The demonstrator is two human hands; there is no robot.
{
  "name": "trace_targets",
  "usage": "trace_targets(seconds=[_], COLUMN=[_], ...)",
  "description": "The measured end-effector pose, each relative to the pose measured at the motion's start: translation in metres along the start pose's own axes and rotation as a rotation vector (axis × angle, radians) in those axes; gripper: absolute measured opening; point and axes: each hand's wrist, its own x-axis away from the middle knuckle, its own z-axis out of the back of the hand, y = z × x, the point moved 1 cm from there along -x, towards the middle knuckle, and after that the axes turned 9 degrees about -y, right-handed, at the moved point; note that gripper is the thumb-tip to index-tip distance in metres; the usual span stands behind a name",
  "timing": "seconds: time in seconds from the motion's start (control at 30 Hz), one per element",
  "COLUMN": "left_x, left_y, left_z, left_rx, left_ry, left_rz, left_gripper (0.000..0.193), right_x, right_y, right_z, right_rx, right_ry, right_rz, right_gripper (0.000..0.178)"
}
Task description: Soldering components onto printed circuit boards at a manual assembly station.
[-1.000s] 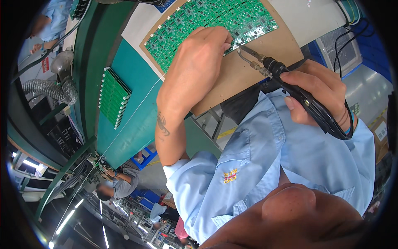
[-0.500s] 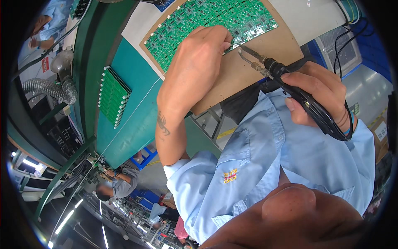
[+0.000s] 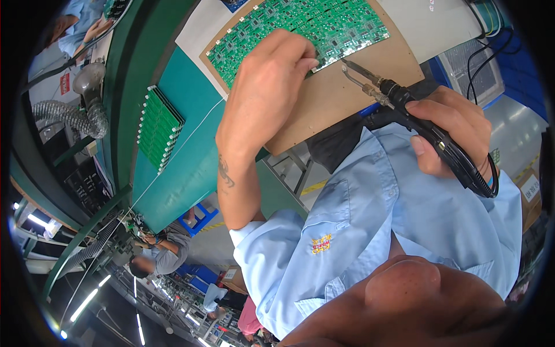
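- Teal desk [image 3: 191,173]: one surface, carrying everything; a white sheet [image 3: 199,34] lies under the work area.
- Brown board [image 3: 347,98]: one, lying on the desk edge nearest the person, overhanging it a little.
- Green circuit panel [image 3: 324,23]: one large panel of many small repeated boards, flat on the brown board. Too many units to count.
- Green board stack [image 3: 159,127]: one stack, set on edge at the left of the desk, well apart from the work.
- Left hand [image 3: 266,92]: pressed down on the panel's near edge, fingertips curled onto it, pinning it.
- Right hand [image 3: 448,136]: clenched round the black handle of one soldering iron [image 3: 399,95]; tip just beside the panel edge, over the brown board, near the left fingertips.
- Judgement: keep the panel pinned flat, bring the tip in at a shallow angle, keep left fingertips clear of the hot tip, let the cable hang free.
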Motion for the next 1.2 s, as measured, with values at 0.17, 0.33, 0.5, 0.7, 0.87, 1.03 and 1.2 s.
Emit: trace_targets(seconds=[0.17, 0.33, 0.5, 0.7, 0.87, 1.03, 1.2], left_x=[0.008, 0.012, 0.011, 0.01, 0.01, 0.009, 0.008], left_y=[-0.001, -0.003, -0.001, 0.002, 0.0, -0.001, -0.002], left_z=[0.004, 0.002, -0.001, -0.002, -0.003, -0.003, -0.004], left_rx=[0.062, 0.049, 0.009, 0.003, 0.004, -0.015, -0.052], left_ry=[0.015, -0.005, -0.019, -0.044, -0.05, -0.037, -0.025], left_rz=[0.07, 0.065, 0.055, 0.108, 0.108, 0.099, 0.095], left_gripper=[0.005, 0.004, 0.005, 0.006, 0.008, 0.008, 0.007], right_x=[-0.002, -0.005, -0.008, -0.009, -0.011, -0.013, -0.014], right_y=[-0.002, -0.005, -0.007, -0.006, -0.006, -0.006, -0.005], right_z=[-0.005, -0.009, -0.01, -0.015, -0.018, -0.019, -0.019], right_rx=[-0.011, -0.011, -0.026, -0.015, -0.009, 0.0, 0.007], right_ry=[-0.01, -0.008, -0.026, -0.027, -0.025, -0.026, -0.031], right_rz=[0.004, -0.001, -0.014, -0.014, -0.024, -0.025, -0.021], right_gripper=[0.032, 0.033, 0.033, 0.035, 0.036, 0.036, 0.037])
